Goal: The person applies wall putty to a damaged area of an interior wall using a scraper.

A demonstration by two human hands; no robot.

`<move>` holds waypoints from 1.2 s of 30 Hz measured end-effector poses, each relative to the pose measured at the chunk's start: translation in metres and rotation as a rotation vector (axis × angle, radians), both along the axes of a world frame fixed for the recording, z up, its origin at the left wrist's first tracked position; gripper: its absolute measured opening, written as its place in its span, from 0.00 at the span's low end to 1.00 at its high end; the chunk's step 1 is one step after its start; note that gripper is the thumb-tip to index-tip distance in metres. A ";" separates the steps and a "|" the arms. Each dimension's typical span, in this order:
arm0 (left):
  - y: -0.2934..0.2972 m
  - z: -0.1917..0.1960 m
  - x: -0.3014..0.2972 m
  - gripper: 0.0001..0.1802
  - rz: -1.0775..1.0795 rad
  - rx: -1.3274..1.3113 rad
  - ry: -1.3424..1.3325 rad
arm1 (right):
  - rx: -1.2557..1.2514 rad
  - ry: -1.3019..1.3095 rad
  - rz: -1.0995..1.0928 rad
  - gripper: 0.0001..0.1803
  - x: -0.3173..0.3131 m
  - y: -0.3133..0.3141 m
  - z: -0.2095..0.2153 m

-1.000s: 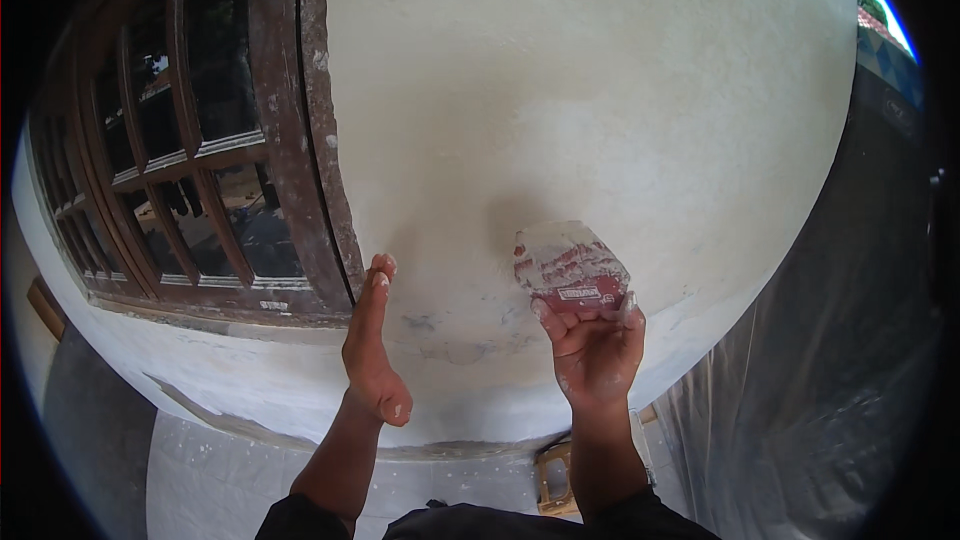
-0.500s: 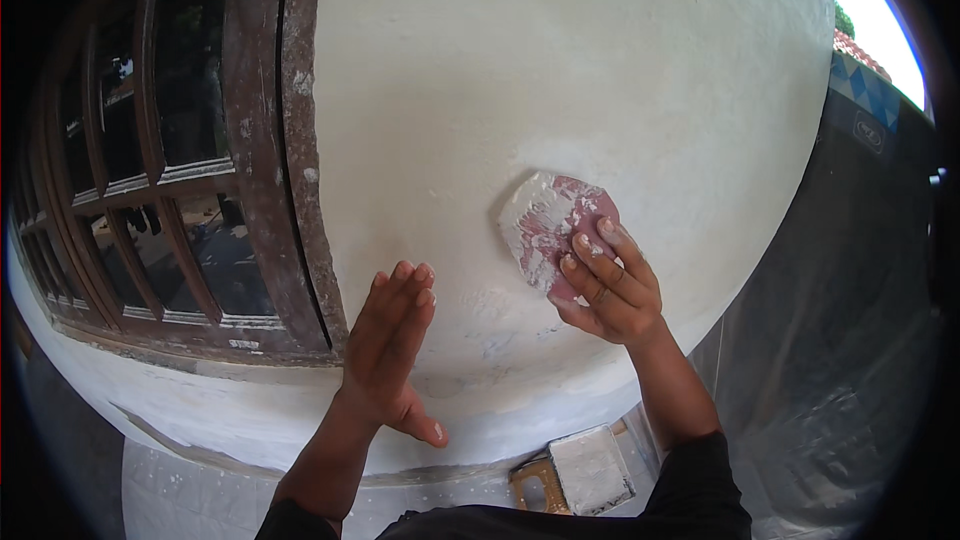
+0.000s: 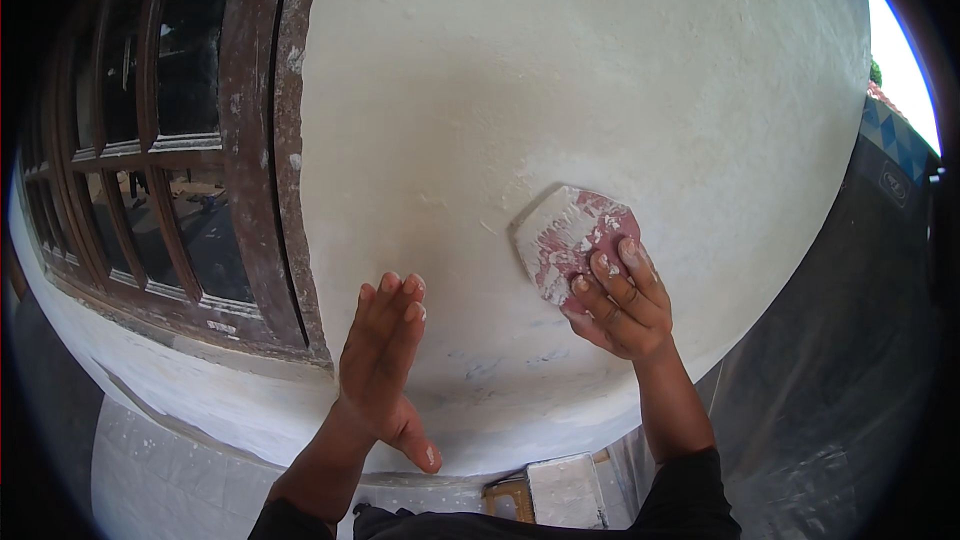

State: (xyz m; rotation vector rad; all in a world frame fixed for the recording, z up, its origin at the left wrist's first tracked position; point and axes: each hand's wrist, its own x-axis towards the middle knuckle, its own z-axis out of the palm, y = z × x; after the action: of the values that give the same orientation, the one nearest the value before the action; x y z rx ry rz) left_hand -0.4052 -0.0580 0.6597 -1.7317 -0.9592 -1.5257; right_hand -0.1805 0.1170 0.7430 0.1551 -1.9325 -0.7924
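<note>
My right hand (image 3: 632, 302) grips a reddish putty spreader (image 3: 578, 240), a flat, angular plate smeared with white filler. Its face lies close against the cream-white wall (image 3: 420, 140), fingers spread over the lower right part and the thumb hidden behind. To the left, my left hand (image 3: 382, 365) is raised beside the wall, fingers stretched up and thumb apart, with nothing in it. White specks dot the fingertips of both hands. Around the spreader the wall shows faint ridges and patches of filler.
A brown wooden window (image 3: 160, 180) with dark panes stands at the left, its frame (image 3: 290, 190) flaked with white. Below, a tray of white filler (image 3: 565, 492) rests by a yellowish frame (image 3: 512, 496) on plastic sheeting (image 3: 180, 480). A dark sheet (image 3: 800, 340) hangs at the right.
The spreader and my right hand have shifted slightly right and down in the picture. My left hand is a little lower, still open. The view itself has turned somewhat.
</note>
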 end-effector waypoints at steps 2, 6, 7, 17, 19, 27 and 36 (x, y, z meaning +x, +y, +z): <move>0.000 0.001 0.001 0.64 0.008 0.006 0.009 | 0.017 -0.019 0.105 0.16 -0.019 -0.007 0.009; 0.004 0.000 0.003 0.63 -0.003 0.023 0.018 | 0.033 -0.068 0.034 0.16 -0.020 -0.006 0.016; 0.002 -0.001 0.002 0.63 0.001 0.022 0.023 | 0.020 -0.043 0.033 0.16 -0.011 0.001 0.012; 0.004 -0.002 -0.005 0.62 0.028 0.000 0.016 | 0.072 -0.065 0.032 0.15 -0.015 0.000 0.019; 0.000 -0.003 -0.011 0.62 0.054 -0.017 0.020 | -0.017 -0.047 0.027 0.14 0.001 0.008 0.010; -0.002 0.015 -0.015 0.62 0.099 0.049 0.061 | 0.063 -0.099 0.046 0.11 -0.026 -0.013 0.018; -0.010 0.010 -0.024 0.64 0.136 0.011 0.030 | 0.038 -0.022 0.063 0.16 -0.006 -0.003 0.013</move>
State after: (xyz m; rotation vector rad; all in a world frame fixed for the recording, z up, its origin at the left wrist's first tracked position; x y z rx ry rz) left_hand -0.4293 -0.0677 0.6694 -1.6417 -1.0302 -1.4119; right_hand -0.1865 0.1141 0.7555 0.2475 -1.9250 -0.7885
